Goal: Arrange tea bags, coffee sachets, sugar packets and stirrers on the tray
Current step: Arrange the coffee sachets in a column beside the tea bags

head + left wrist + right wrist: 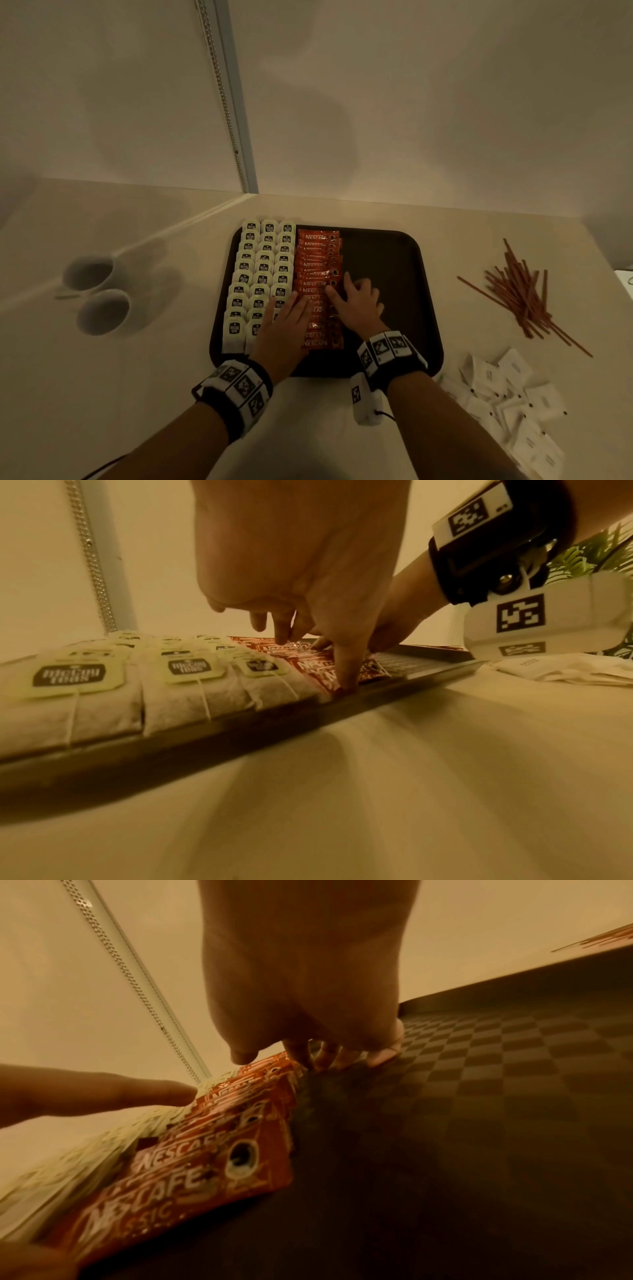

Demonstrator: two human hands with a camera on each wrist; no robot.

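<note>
A dark tray holds three columns of white tea bags on its left and one column of overlapping red coffee sachets beside them. My left hand lies flat with straight fingers over the near tea bags and the sachets' left edge; its fingertips press a sachet. My right hand rests spread on the sachets' right edge, its fingertips against the sachet column and the tray floor. Brown stirrers and white sugar packets lie on the counter right of the tray.
Two white cups stand on the counter to the left. A wall with a hanging bead chain rises behind the tray. The tray's right half is bare. A green plant shows in the left wrist view.
</note>
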